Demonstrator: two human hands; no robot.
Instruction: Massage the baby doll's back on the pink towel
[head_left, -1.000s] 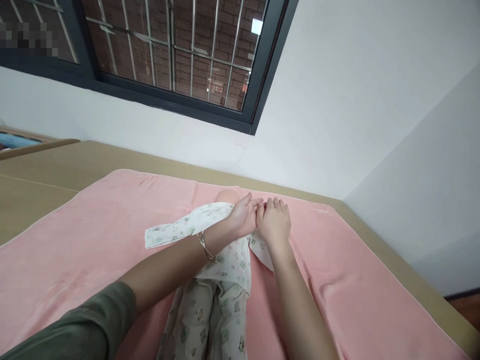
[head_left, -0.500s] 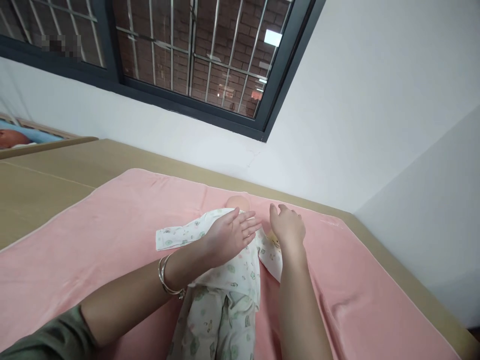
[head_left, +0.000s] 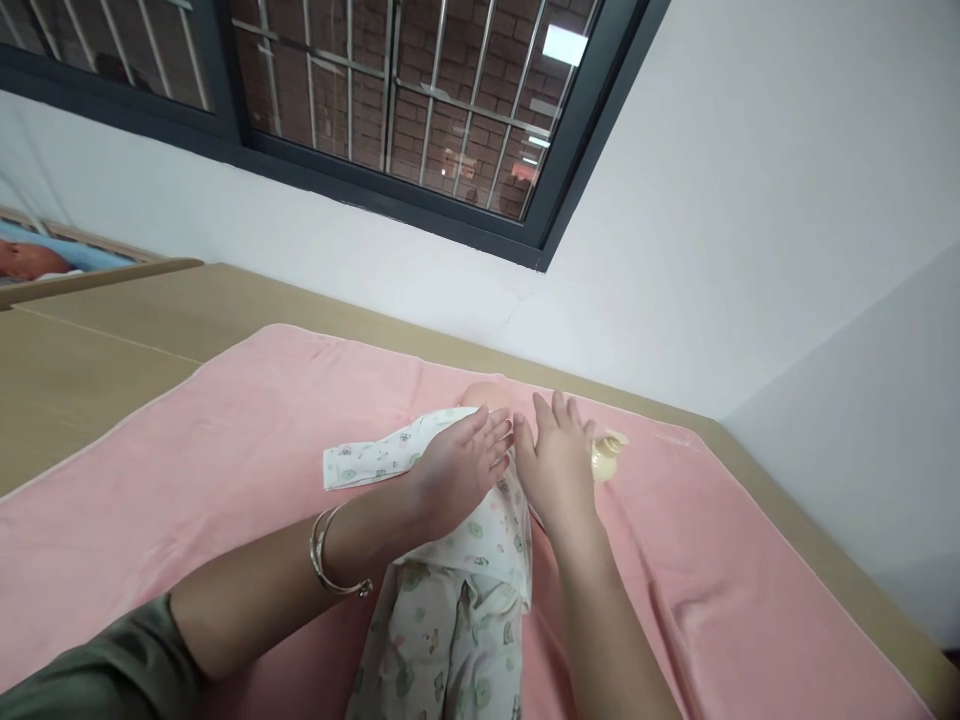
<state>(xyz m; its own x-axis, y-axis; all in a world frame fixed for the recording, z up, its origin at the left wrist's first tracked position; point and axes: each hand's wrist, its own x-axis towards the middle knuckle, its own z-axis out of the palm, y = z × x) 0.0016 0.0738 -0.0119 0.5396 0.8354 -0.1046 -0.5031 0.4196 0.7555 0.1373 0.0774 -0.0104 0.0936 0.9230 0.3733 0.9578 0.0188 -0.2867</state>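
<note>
Pink blanket (head_left: pixel 225 470) — hands (head_left: pixel 457 465) cover doll (head_left: pixel 450 620).

A: Where could the hands pass on the bed (head_left: pixel 97 370)?

B: The pink plush blanket (head_left: pixel 187 450) lies bare along its left edge and towards the far left corner. The right side, out to the near right corner, is bare too, only rumpled into soft folds.

A: And what blocks the middle?

B: The doll in white printed baby clothes (head_left: pixel 457 600) lies lengthwise there, its flat sleeve (head_left: pixel 367 462) stretched left. A small cream plastic object (head_left: pixel 606 456) sits just right of the right hand (head_left: pixel 551 470). Past the far edge, the white wall (head_left: pixel 712 250) closes things off.
</note>
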